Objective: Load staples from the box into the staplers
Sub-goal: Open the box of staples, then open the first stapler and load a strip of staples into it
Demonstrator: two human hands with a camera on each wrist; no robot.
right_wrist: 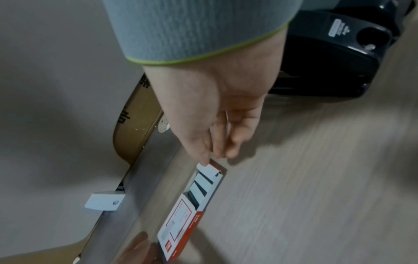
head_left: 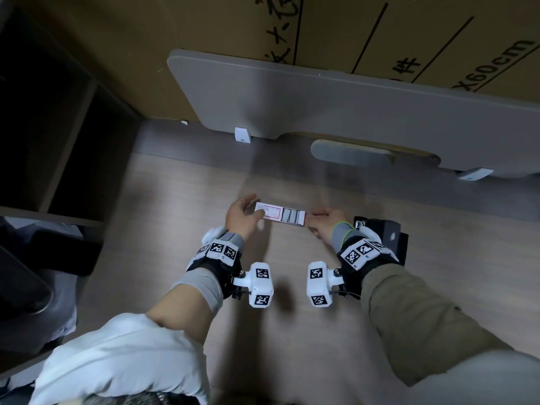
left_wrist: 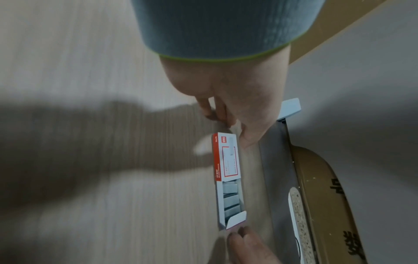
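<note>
A red-and-white staple box [head_left: 280, 214] lies on the wooden tabletop, its tray slid out to the right with grey staple strips [head_left: 290, 216] showing. My left hand [head_left: 244, 216] is at the box's left end with the thumb lying on the lid and the fingers loosely spread. My right hand [head_left: 323, 220] is at the right end, its nearly straight fingertips [right_wrist: 207, 161] touching the raised white end flap [right_wrist: 209, 170]. The box [left_wrist: 227, 166] and its open tray [right_wrist: 201, 187] also show in the wrist views. A black stapler [head_left: 384, 233] stands just behind my right wrist.
A grey panel [head_left: 350, 112] on white clips [head_left: 242, 135] leans against a large cardboard box [head_left: 409, 33] along the table's back. Dark shelving [head_left: 43, 127] stands at the left. The stapler [right_wrist: 334, 53] sits close to my right forearm.
</note>
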